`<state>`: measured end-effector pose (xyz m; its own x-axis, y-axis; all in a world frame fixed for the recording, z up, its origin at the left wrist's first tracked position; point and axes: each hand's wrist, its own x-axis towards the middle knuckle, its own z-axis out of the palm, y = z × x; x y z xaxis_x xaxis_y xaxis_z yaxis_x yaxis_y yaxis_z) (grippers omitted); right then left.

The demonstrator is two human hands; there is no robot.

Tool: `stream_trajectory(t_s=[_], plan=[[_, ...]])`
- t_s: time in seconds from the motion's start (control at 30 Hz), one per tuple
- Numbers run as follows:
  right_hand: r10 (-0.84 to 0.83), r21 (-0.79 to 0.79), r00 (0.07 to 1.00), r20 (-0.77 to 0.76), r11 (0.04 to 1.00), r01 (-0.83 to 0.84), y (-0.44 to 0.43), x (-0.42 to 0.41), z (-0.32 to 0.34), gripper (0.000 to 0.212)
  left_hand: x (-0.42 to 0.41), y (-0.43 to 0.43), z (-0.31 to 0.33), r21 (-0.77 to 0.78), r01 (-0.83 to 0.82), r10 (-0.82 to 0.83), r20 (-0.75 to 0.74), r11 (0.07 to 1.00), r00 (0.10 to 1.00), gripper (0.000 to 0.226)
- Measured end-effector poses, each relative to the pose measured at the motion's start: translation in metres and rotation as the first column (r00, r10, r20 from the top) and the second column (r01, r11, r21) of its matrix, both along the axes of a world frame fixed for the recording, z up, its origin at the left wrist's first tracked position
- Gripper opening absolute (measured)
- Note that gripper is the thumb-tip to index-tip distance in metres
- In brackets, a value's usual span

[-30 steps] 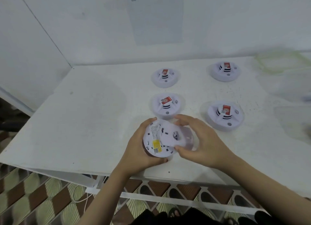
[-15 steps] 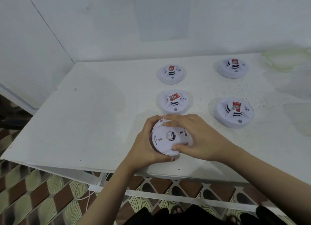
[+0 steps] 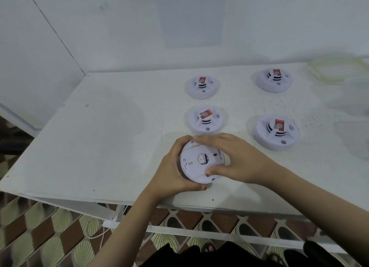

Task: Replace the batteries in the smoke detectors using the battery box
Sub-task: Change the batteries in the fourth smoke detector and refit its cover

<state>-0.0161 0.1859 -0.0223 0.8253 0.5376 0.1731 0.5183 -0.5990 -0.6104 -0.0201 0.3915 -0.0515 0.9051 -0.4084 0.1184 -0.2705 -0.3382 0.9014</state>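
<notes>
White smoke detector (image 3: 196, 168), back up, near table (image 3: 99, 147) edge. Grip?
— Rim cupped by left hand (image 3: 169, 174); right hand (image 3: 241, 157) clamps fingers across its back. Judged step: twisting cover. Next: opposed turn.

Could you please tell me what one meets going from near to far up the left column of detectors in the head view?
The upturned detector gripped by the left hand and right hand → middle detector → far detector → wall sheet.

White table (image 3: 99, 147); paper sheet (image 3: 191, 17) on wall; patterned floor (image 3: 40, 236)
</notes>
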Motion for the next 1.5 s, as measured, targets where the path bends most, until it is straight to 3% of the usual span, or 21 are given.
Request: stream_trajectory(t_s=[0.1, 0.4, 0.67, 1.03, 1.5], plan=[[-0.033, -0.045, 0.990, 0.137, 0.998, 0.039, -0.003, -0.003, -0.007, 0.060, -0.001, 0.000, 0.000, -0.014, -0.006, 0.006, -0.009, 1.000, 1.000, 0.096], [0.056, -0.155, 0.998, 0.036, 0.987, -0.050, -0.007, 0.006, 0.013, 0.066, 0.001, 0.001, -0.001, 0.011, -0.002, 0.002, 0.003, 1.000, 1.000, 0.097], [0.084, -0.197, 0.994, 0.076, 0.978, -0.068, -0.004, 0.007, 0.020, 0.058, 0.001, 0.001, -0.001, 0.011, 0.004, -0.004, -0.002, 1.000, 1.000, 0.097], [0.017, -0.166, 1.000, 0.022, 0.986, -0.013, -0.009, 0.004, 0.014, 0.055, 0.001, -0.005, 0.000, -0.058, -0.008, 0.007, -0.021, 0.998, 1.000, 0.093], [0.038, -0.157, 0.984, 0.174, 0.988, -0.011, 0.000, 0.003, 0.005, 0.062, 0.000, -0.003, -0.001, -0.028, -0.010, 0.010, -0.001, 1.000, 1.000, 0.094]])
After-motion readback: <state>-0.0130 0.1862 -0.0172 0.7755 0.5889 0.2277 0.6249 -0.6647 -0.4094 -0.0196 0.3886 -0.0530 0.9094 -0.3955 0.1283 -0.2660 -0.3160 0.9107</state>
